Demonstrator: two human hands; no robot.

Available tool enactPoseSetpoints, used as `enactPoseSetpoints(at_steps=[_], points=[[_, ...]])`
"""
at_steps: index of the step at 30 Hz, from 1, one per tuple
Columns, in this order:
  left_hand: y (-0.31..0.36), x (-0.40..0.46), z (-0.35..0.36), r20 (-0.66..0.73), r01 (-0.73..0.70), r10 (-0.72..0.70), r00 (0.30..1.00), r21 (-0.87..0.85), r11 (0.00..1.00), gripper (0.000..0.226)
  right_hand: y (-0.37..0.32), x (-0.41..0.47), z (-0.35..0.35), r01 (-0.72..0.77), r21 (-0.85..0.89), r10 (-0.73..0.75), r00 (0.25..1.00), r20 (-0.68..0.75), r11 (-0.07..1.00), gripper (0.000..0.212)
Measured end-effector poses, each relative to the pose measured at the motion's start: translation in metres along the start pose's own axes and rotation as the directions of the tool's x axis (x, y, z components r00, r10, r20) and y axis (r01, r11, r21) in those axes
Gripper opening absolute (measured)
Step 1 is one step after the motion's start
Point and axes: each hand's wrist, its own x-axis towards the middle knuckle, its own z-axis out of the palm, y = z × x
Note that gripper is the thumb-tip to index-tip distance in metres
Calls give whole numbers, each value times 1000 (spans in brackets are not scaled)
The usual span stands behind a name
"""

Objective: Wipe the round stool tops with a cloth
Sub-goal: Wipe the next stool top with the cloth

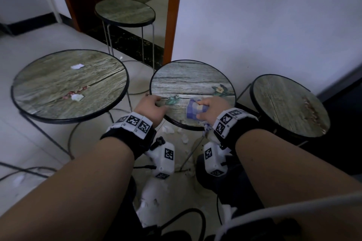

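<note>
A: The cloth [194, 109], blue-and-white checked, lies bunched on the near part of the middle stool top [188, 80], under the right hand [208, 108]. The fingers are curled round it and grip it, with a frayed end hanging over the rim just behind the wrist.

B: And the left hand [151, 108]?

A: Its fingers are bent over the near-left rim of the same top, clamped on the edge, thumb side toward the cloth. Between the two sets of fingers there is a printed green sprig; beyond the right fingertips, a printed yellow flower.

B: Anything lying on the other tops?

A: Left of the left fingers, the large stool top [68, 84] carries two white paper scraps [77, 66] and a reddish streak of crumbs. Right of the right fingers, the right stool top [290, 103] has a brownish crumb trail along its far side. Beyond both hands, the far stool top [124, 11] stands in a doorway.

B: And below the fingers?

A: White scraps on the floor [58, 41] beneath the middle stool, with cables. Both wrists wear black bands with printed marker tags.
</note>
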Motion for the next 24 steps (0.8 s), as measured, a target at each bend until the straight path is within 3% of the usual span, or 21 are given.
enactPoseSetpoints(at_steps=[8,24], points=[[-1,1,6,-40,-26,24,999,-34,999,45,2,-14,-1,7,-29,-7,1000,-1,1000,56],[7,-1,14,-62,-24,22,998,-36,999,40,8,-23,2,-17,143,10,999,50,990,54]])
